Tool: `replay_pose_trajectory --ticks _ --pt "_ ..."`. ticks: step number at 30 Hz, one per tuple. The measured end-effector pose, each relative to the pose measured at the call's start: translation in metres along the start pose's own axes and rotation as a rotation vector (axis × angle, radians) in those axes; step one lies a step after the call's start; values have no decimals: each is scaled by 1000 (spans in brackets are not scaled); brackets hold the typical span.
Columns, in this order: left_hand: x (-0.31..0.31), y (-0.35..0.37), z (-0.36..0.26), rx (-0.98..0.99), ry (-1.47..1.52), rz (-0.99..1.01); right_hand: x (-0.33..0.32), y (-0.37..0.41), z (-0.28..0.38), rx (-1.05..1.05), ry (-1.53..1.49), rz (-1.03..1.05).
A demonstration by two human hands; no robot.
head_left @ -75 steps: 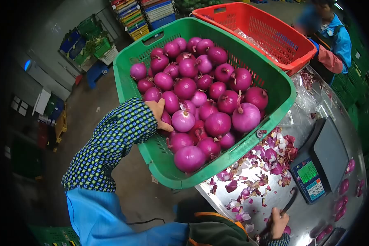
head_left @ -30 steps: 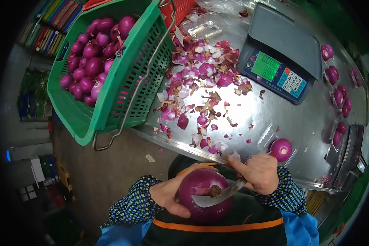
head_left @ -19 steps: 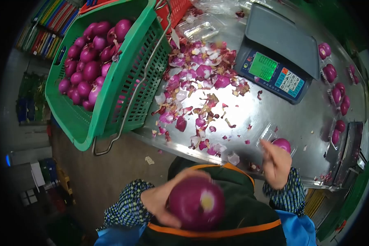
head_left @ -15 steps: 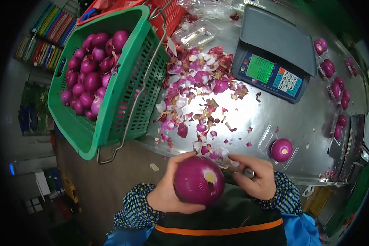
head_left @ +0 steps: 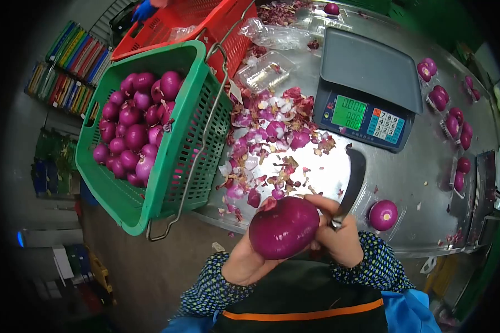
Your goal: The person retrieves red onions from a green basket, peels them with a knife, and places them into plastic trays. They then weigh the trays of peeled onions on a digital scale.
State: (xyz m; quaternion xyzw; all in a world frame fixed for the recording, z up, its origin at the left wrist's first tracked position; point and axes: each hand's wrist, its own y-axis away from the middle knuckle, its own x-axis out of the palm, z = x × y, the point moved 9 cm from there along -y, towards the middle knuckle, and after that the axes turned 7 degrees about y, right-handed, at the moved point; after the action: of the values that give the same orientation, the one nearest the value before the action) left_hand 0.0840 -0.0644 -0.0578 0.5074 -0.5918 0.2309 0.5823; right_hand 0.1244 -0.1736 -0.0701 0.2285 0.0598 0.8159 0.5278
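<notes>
A large red onion (head_left: 284, 228) rests in my left hand (head_left: 243, 263), the fingers wrapped under and around it. A bit of loose skin stands up at its upper left. My right hand (head_left: 341, 240) grips a knife (head_left: 355, 180) with a dark curved blade pointing up and away from the onion. The right fingers touch or nearly touch the onion's right side. Beyond both hands, peeled onion skins (head_left: 275, 130) lie scattered over the metal table (head_left: 339, 166). To the right, another onion (head_left: 383, 215) sits in a clear plastic tray.
A green basket (head_left: 141, 213) full of red onions (head_left: 130, 136) stands at left, with a red basket (head_left: 228, 28) behind it. A scale (head_left: 366, 83) with a lit display stands at the back. Packed onions (head_left: 453, 126) line the right side; an open clear tray (head_left: 266, 72) lies near the skins.
The onion has been turned, so its pale cut end no longer faces me. The knife blade now points upward in full view, and my right hand has moved closer to the onion.
</notes>
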Motion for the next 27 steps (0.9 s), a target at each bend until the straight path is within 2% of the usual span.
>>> replay_pose_trajectory --ticks 2,4,6,8,9,12,14,16,18,19,20,22,23,24,26,27 --pt "-6 2 -3 14 -59 -13 -6 6 -2 38 -18 15" --pt "-8 5 -8 41 -109 -22 -5 14 39 -475 515 46" --pt "-10 10 -10 -25 -168 -47 -5 19 59 -546 598 42" --pt "-12 13 -5 -62 -105 -48 3 23 72 -620 1099 -2" --pt "-7 13 -3 -72 -110 -38 9 22 79 -652 1228 -3" --pt "-1 14 3 -128 -187 -62 22 15 85 -691 1358 -2" --pt "-10 17 5 -142 -205 -153 22 15 84 -699 1372 15" --pt "-12 19 -5 -107 -222 -107 8 13 81 -680 1347 -44" --pt "-4 21 -20 -3 -486 41 -2 17 67 -678 1355 -39" --pt "-22 19 -19 -101 -572 -56 -7 22 65 -679 1199 -86" --pt "-20 21 -18 -104 -573 -64 -13 28 64 -674 1040 -137" --pt "31 23 -49 418 -1239 67 -4 31 72 -694 936 -233" --pt "42 29 -59 625 -1576 -11 3 32 75 -705 923 -232" --pt "47 26 -56 625 -1588 2 9 33 77 -718 909 -233" --pt "81 36 -53 1019 -1818 8 13 25 65 -699 895 -204" --pt "89 35 -49 1116 -1959 37 7 15 53 -590 984 -243"
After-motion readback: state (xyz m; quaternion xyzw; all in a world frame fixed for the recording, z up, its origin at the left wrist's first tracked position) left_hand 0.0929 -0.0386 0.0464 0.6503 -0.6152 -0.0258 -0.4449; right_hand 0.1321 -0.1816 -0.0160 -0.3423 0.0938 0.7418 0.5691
